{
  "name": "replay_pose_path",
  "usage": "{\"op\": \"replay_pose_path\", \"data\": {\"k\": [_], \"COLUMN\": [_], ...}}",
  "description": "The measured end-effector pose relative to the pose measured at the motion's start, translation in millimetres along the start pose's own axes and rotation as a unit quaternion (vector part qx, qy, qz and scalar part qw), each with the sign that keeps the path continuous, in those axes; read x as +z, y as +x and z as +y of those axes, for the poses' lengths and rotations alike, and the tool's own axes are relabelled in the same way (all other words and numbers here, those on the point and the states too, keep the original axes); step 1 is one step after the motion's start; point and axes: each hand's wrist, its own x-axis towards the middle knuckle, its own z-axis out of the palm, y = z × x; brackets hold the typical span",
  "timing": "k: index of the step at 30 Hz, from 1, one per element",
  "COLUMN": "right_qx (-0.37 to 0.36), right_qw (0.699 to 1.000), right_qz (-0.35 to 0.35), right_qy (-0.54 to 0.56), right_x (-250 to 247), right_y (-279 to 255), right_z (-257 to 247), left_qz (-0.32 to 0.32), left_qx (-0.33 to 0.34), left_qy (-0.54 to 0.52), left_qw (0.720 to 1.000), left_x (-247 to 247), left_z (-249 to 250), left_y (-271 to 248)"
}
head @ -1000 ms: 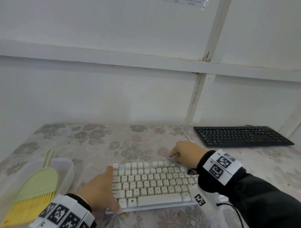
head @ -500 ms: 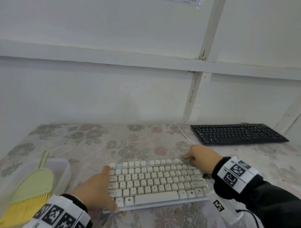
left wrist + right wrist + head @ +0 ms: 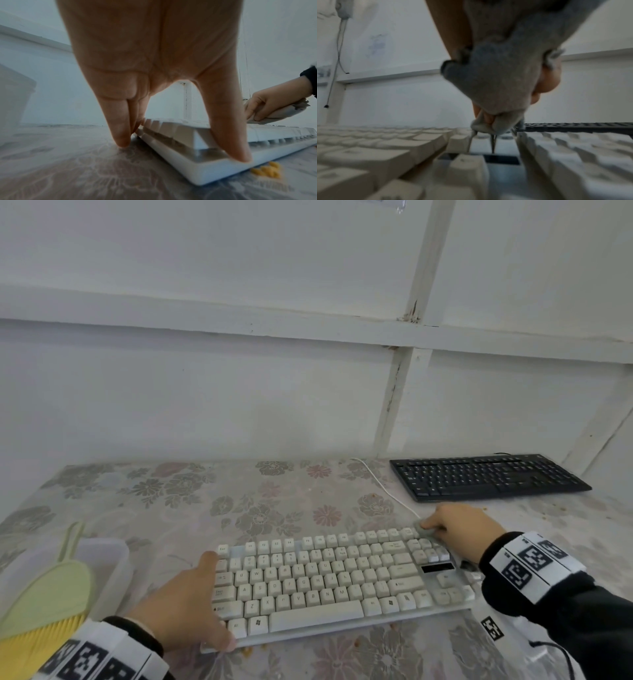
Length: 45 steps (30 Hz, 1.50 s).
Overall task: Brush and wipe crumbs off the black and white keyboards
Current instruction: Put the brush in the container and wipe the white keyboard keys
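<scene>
The left hand (image 3: 185, 604) spreads wide, thumb at the near corner and straight fingers (image 3: 120, 127) pointing down along the left edge of the white keyboard (image 3: 329, 580). The right hand (image 3: 462, 529), fingers curled, presses a grey cloth (image 3: 496, 83) onto the keyboard's far right corner; both wrists wear marker bands.

Near keyboard (image 3: 329, 587) lies along the counter's (image 3: 171, 508) front edge, about centre. Far keyboard (image 3: 486, 475) sits at the back right, close to the wall, well apart from the near one. A cable (image 3: 383, 487) runs from the near keyboard's back right corner toward the wall. Tub (image 3: 113, 556) at the front left corner, brush (image 3: 51, 594) lying in it (handle pointing back). Crumbs (image 3: 246, 652) on the counter just before the near keyboard's front edge.
</scene>
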Motion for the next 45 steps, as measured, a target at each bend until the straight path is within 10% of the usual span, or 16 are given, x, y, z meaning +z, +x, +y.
{"op": "replay_pose_path", "data": {"k": [6,13,21,28,45], "right_qx": [0.059,-0.057,0.059,-0.031,0.225], "right_qw": [0.997,0.998,0.998,0.999,0.968], "right_qz": [-0.041,0.01,-0.014,0.038,-0.104], "right_qy": [-0.015,-0.015,0.002,-0.004,-0.046], "right_x": [-8,-1,0,7,-4], "right_y": [7,4,18,2,18], "right_z": [24,-21,16,-7,58], "left_qz": [-0.006,-0.007,-0.009,-0.01,-0.016], "left_qx": [-0.002,-0.006,-0.007,-0.009,-0.012], "left_qy": [0.002,0.007,0.002,0.007,0.002], "left_qw": [1.0,1.0,1.0,1.0,1.0], "left_x": [0,0,0,1,-1], "left_z": [-1,-1,-1,-3,1], "left_y": [1,1,2,3,-1]}}
